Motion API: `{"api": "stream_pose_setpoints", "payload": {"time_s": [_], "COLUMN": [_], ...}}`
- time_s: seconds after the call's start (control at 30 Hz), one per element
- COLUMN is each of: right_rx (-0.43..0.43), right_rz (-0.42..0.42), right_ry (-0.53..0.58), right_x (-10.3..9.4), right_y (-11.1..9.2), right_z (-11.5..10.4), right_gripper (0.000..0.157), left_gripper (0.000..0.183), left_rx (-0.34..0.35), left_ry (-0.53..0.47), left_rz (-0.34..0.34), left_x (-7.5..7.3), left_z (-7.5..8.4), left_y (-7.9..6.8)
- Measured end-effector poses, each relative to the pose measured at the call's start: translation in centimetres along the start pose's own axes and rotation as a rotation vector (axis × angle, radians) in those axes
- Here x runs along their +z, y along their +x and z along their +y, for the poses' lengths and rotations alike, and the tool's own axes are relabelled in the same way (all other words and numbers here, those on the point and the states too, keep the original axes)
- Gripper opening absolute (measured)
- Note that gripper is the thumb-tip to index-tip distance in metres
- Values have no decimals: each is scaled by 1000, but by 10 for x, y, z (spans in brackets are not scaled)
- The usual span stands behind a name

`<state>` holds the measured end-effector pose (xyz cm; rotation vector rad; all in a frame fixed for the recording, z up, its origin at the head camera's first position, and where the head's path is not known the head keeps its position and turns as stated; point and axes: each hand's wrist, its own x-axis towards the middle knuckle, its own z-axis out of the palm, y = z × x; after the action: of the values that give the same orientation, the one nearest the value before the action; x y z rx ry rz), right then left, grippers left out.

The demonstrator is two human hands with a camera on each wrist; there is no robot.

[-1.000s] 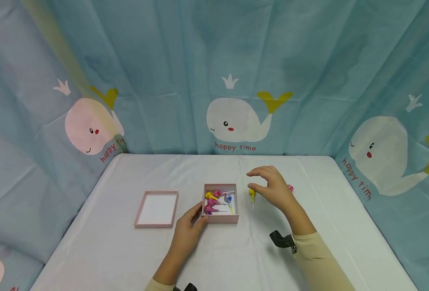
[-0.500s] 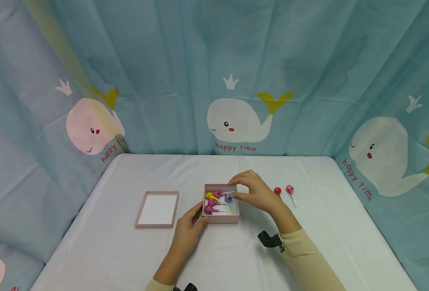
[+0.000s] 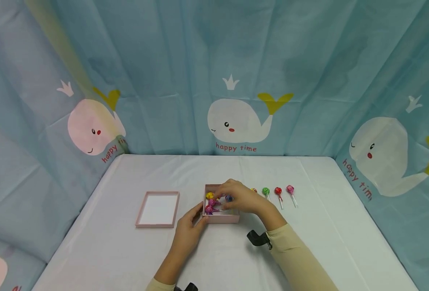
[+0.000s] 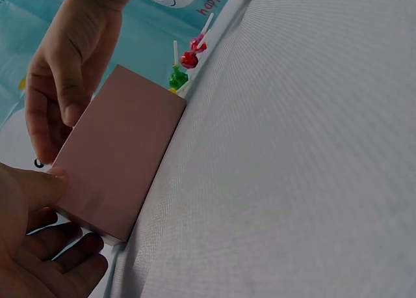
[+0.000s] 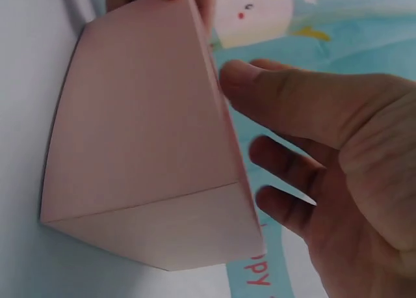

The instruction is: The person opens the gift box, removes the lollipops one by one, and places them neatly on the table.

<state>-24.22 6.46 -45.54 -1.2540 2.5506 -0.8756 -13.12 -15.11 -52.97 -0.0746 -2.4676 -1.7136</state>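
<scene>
A pink open-topped box [image 3: 220, 219] stands on the table, with several wrapped lollipops [image 3: 210, 208] inside. My left hand [image 3: 189, 231] steadies its left side, thumb at the front corner and fingers along the side wall. In the left wrist view, the left thumb lies at the rim of the box [image 4: 123, 155]. My right hand [image 3: 244, 199] reaches over the right wall, fingertips down in the box opening among the lollipops. The right wrist view shows thumb and fingers of the right hand [image 5: 351, 129] spread apart beside the rim. The fingertips' contact inside is hidden.
Left of the box lies its pink-edged lid [image 3: 158, 209], white inside facing up. To the right a row of lollipops lies on the white table: a green one [image 3: 266, 190], a red one [image 3: 278, 190], a pink one [image 3: 290, 189], plus a yellow one mostly behind the right hand.
My right hand has moved left from above the yellow lollipop in the row, past the box's right wall, into the box opening. The left hand stays on the box.
</scene>
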Motion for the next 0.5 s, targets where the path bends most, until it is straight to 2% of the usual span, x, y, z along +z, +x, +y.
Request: {"api": "stream_pose_setpoints", "payload": {"time_s": [0.27,0.4,0.5], "right_rx": [-47,-125,-147], "right_rz": [-135,-163,-170], "right_ry": [-48,-74,-102], "right_x": [13,22,25], "right_y": [13,20,22], "right_z": [6,12,13], "right_gripper": [30,24,23], "left_gripper": [57,57,57], "left_rx": [8,18,26], "left_ry": [-10,-18,-26], "left_rz": [-1,-4,-8], "left_x": [-2,-2,-2], "left_z": [0,0,1], "left_y": [1,1,1]}}
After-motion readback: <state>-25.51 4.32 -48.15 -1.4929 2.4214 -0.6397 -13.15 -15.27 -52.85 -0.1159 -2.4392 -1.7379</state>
